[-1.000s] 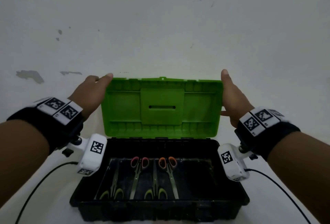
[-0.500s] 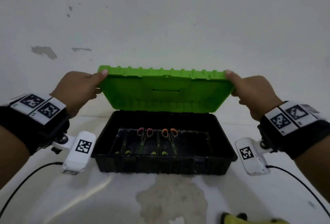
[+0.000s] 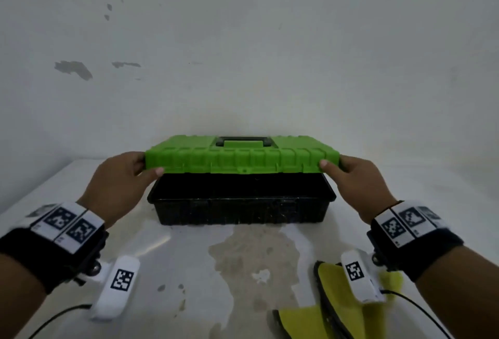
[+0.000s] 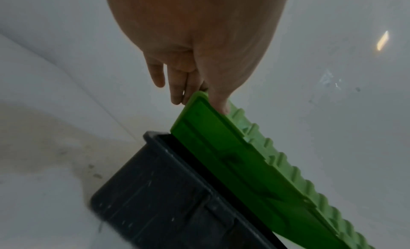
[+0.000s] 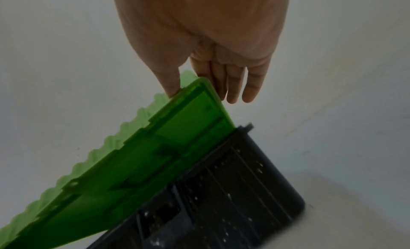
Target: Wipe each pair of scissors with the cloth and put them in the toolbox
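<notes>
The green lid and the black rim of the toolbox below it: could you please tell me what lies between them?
Nothing but a dark open gap separates the green lid from the black rim; the head view shows it, and both wrist views confirm it.

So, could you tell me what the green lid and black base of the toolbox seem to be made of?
Ribbed green lid: apparently moulded plastic, slightly translucent where light passes through it at the wrist views. Black rectangular base: likely hard plastic, matte, scuffed and speckled.

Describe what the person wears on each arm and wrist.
Each bare forearm carries a black wristband topped with white tags printed with black square codes. A small white camera bearing another code hangs under each wrist, trailing a thin black cable. No sleeves or gloves.
</notes>
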